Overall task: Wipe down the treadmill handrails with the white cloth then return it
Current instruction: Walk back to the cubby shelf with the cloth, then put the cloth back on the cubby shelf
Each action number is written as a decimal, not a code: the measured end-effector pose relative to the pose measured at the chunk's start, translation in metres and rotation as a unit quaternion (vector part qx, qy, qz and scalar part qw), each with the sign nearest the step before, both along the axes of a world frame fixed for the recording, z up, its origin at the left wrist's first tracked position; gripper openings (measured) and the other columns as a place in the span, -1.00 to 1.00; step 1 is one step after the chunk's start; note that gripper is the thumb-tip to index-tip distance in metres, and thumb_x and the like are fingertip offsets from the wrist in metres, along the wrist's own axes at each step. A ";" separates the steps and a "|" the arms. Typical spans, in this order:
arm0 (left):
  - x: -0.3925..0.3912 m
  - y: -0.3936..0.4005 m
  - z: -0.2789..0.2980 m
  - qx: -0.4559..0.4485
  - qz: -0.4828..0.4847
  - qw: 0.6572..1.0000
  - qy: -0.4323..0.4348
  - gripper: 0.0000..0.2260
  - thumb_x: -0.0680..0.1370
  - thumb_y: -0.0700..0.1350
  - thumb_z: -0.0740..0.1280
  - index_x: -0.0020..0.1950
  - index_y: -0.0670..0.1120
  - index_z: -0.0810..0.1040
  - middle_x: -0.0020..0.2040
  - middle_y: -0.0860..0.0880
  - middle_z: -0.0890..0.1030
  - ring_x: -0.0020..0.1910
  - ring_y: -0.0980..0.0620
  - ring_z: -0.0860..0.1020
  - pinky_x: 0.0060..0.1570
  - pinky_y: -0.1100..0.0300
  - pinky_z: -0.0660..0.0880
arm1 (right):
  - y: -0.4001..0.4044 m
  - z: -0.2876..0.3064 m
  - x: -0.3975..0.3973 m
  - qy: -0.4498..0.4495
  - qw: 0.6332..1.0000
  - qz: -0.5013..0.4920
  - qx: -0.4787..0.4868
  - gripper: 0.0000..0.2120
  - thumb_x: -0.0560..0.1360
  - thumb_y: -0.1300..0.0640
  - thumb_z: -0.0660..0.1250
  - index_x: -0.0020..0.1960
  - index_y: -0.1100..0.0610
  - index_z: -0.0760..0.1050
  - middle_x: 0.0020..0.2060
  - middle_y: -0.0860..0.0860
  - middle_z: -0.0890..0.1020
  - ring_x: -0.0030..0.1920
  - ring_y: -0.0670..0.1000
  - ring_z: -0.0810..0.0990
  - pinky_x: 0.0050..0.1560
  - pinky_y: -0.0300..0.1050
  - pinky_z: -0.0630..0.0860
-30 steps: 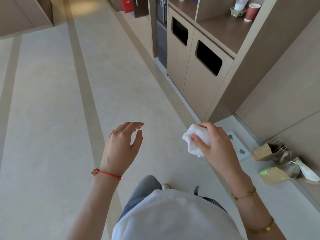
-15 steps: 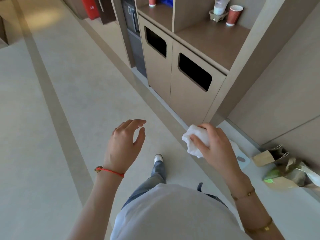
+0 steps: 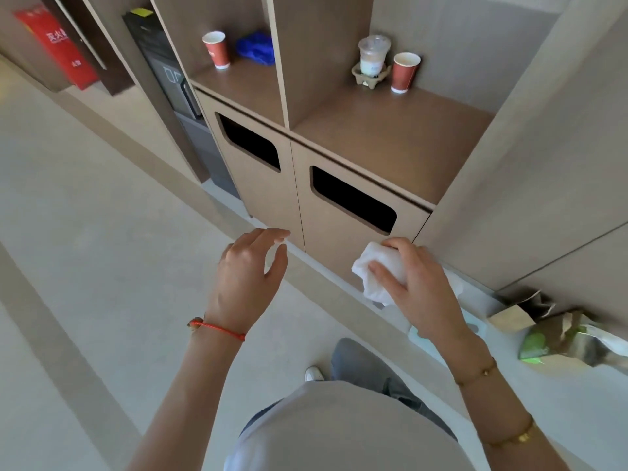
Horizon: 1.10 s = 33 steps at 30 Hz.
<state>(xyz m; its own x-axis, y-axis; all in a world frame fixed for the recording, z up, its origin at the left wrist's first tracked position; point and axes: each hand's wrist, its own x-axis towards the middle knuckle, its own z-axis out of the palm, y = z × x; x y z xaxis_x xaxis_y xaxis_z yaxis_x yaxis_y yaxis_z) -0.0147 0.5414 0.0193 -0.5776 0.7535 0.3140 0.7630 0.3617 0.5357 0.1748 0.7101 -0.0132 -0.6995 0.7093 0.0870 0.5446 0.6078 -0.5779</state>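
From my head camera I look down at my two hands in front of a brown cabinet.

My right hand (image 3: 416, 283) is wrapped around the white cloth (image 3: 375, 273). My fingers and thumb curl round it and squeeze it into a ball. Part of the cloth sticks out to the left and hangs down under my thumb. The cloth is up in the air, just in front of the bottom of the cabinet (image 3: 339, 239). There are two gold bracelets on that arm.

My left hand (image 3: 248, 277) holds nothing. Its fingers are loose and a little bent, with the thumb apart from them. It hangs in the air to the left of the cloth and does not touch it. A red string bracelet (image 3: 217, 329) is tied on that wrist.

The cabinet has two doors, and each one has a dark hole (image 3: 353, 200) cut in it. On the shelf above sit a red paper cup (image 3: 404, 72) and a clear cup with a lid (image 3: 373, 56) in a cardboard holder. In the next shelf space to the left are another red cup (image 3: 216, 49) and something blue (image 3: 256, 47).

On the floor at the right, by the wall, lie brown paper bags (image 3: 516, 314) and something green (image 3: 535, 346). Below me I can see my white shirt, my grey trouser leg and the tip of a white shoe (image 3: 313, 373).
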 end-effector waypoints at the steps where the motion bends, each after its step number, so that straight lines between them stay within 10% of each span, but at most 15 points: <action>1: -0.011 0.010 0.000 0.000 -0.008 1.000 -0.003 -0.80 0.57 -0.26 0.33 0.17 -0.17 0.63 0.05 -0.08 0.69 0.02 -0.06 0.66 0.06 -0.06 0.60 | 0.007 0.000 -0.009 -0.002 1.000 -0.007 -0.004 -0.62 0.54 -0.15 0.26 0.24 0.05 0.43 -0.02 -0.10 0.49 -0.04 -0.03 0.44 -0.01 -0.07 0.45; 33: -0.250 0.347 -0.065 -0.107 -0.215 0.971 -0.003 -0.77 0.58 -0.22 0.27 0.20 -0.13 0.61 0.13 -0.09 0.65 0.03 -0.15 0.63 0.06 -0.08 0.56 | 0.290 -0.053 -0.231 -0.078 0.967 -0.220 0.106 -0.62 0.58 -0.06 0.23 0.27 0.16 0.43 0.08 0.10 0.59 0.08 0.15 0.47 0.17 0.01 0.36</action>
